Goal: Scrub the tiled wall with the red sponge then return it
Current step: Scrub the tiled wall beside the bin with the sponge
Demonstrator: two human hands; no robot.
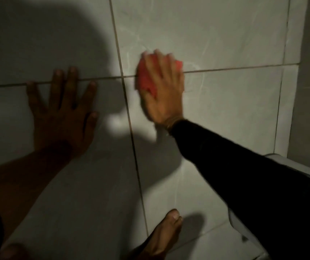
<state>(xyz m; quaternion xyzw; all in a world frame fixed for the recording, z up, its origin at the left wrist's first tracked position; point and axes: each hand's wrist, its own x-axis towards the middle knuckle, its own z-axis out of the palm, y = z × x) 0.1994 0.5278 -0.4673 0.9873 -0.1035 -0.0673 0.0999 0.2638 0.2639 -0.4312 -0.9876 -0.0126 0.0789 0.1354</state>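
My right hand (162, 91) presses the red sponge (146, 79) flat against the pale grey tiled wall (225, 34), right on the horizontal grout line near where it crosses a vertical one. The hand is blurred from motion and covers most of the sponge; red shows at its left side and by the fingertips. A black sleeve runs from that wrist to the lower right. My left hand (64, 111) lies flat on the wall to the left, fingers spread, in shadow and holding nothing.
A bare foot (163, 235) stands on the tiled floor at the bottom centre. A white fixture (285, 162) sits at the lower right, partly behind my right arm. The wall turns a corner (298, 72) at the right. A large shadow covers the left tiles.
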